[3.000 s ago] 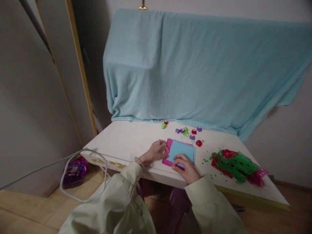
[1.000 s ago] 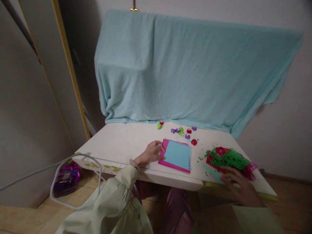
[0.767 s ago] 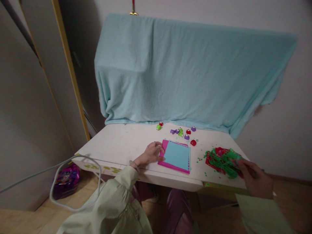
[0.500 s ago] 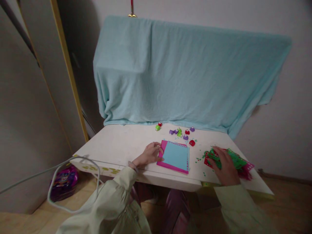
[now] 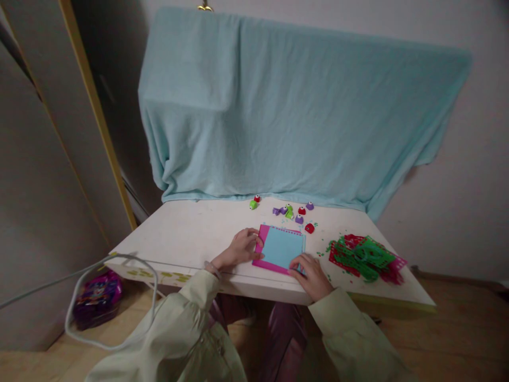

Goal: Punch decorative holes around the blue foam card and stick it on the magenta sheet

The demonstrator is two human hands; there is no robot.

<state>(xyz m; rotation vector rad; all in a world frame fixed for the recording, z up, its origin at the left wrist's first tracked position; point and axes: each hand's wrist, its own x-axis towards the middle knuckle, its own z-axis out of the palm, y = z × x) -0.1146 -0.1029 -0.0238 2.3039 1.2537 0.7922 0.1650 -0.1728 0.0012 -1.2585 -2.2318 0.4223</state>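
Blue sheet, flat, overlapping pink sheet beneath

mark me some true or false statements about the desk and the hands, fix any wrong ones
1. The left hand is at the left edge of the pink sheet. True.
2. The blue sheet lies beneath the pink sheet. False: it lies on top.
3. A pile of green and red scraps is to the right of the sheets. True.
4. The right hand is on that pile. False: it is at the blue sheet's near right corner.
5. The light blue cloth hangs behind the desk. True.
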